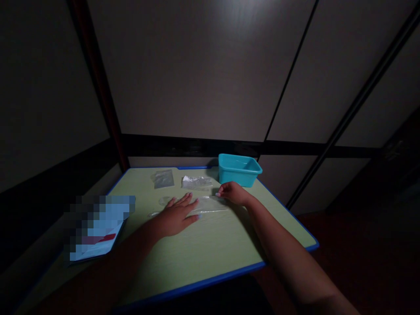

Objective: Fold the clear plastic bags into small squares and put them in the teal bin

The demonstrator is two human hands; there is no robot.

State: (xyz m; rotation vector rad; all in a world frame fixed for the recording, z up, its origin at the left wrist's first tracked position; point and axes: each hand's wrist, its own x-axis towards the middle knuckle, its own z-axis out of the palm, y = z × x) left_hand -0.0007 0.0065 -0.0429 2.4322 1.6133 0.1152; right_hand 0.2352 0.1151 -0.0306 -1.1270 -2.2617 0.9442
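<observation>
A clear, thin plastic piece [208,204] lies flat across the middle of the green table. Over its left part my left hand [177,215] rests with the fingers spread. My right hand [231,192] is at its right end, fingers pinched together on its upper right edge. Behind it lie a crinkled clear plastic piece [196,182] and, further left, a flat greyish plastic piece [164,179]. Just behind my right hand stands a turquoise basin [239,175].
The green table [203,258] has a blue rim. At its left lies a tablet-like flat object [101,245], partly pixelated. Dark-framed cabinet panels [197,78] rise right behind the table.
</observation>
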